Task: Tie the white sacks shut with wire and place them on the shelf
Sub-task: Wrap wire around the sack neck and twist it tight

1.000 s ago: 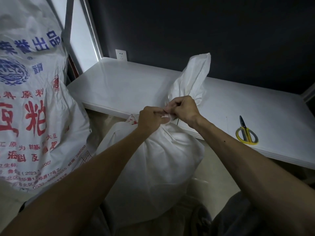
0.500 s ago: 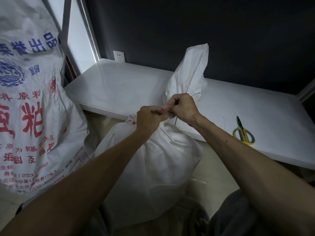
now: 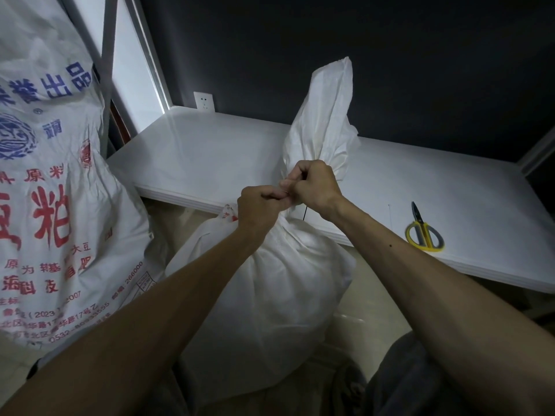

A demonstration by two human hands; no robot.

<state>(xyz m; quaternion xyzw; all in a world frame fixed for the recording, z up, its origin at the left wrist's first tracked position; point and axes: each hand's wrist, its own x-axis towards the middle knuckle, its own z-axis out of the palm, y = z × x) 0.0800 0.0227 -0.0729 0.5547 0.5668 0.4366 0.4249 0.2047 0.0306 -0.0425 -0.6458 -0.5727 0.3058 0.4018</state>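
Note:
A full white sack (image 3: pixel 270 298) stands on the floor in front of me, its gathered neck sticking upright above my fists. My left hand (image 3: pixel 259 210) and my right hand (image 3: pixel 313 186) are both closed at the neck, thumbs touching, pinching a thin dark wire (image 3: pixel 305 213). A short end of that wire hangs below my right hand. Most of the wire is hidden by my fingers. Behind the sack lies the white shelf board (image 3: pixel 210 157).
A large printed sack (image 3: pixel 51 187) with red and blue lettering leans at the left against a metal frame post (image 3: pixel 105 52). Yellow-handled scissors (image 3: pixel 423 232) lie on the shelf at the right. A wall socket (image 3: pixel 204 100) sits on the dark back wall.
The sack's neck has risen and stands straighter. Both hands stay at the neck, shifting slightly upward with small twisting motions on the wire.

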